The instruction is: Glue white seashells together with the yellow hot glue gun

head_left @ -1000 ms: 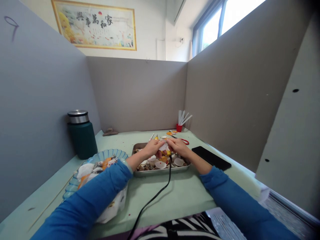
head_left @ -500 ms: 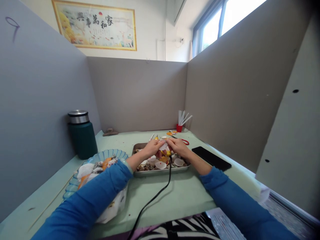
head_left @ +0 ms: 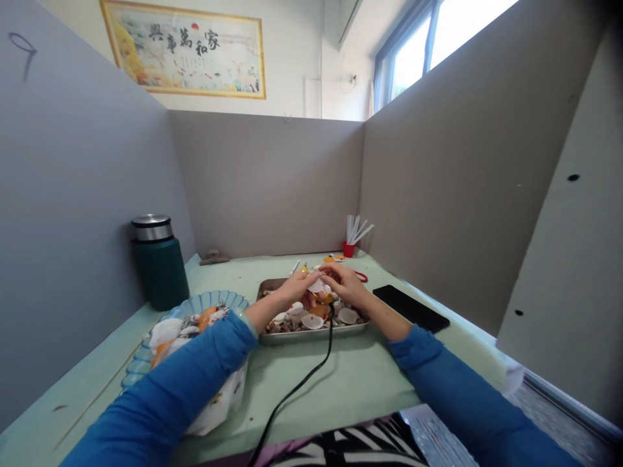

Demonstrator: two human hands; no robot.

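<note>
My left hand (head_left: 302, 285) is closed on a white seashell (head_left: 317, 284) above the metal tray (head_left: 311, 335). My right hand (head_left: 343, 283) meets it from the other side, fingers bent and fingertips at the shell's upper edge; what they pinch is too small to make out. Below the hands shows part of a yellow tool with a black cord (head_left: 311, 368), which looks like a hot glue gun (head_left: 323, 298). Whether it rests in the tray or is held cannot be told. White and orange shells (head_left: 312, 322) lie in the tray among small brown pieces.
At left, a blue scalloped dish (head_left: 139, 363) holds shells, near a green bottle (head_left: 159, 272). A black phone (head_left: 411, 307) lies at right. Behind the tray are red-handled scissors (head_left: 361, 277) and a red cup (head_left: 348, 249) of white sticks. Grey partitions surround the table.
My right hand's fingers have lifted and curled more over the shell's upper edge. My left hand stays nearly in place with the shell.
</note>
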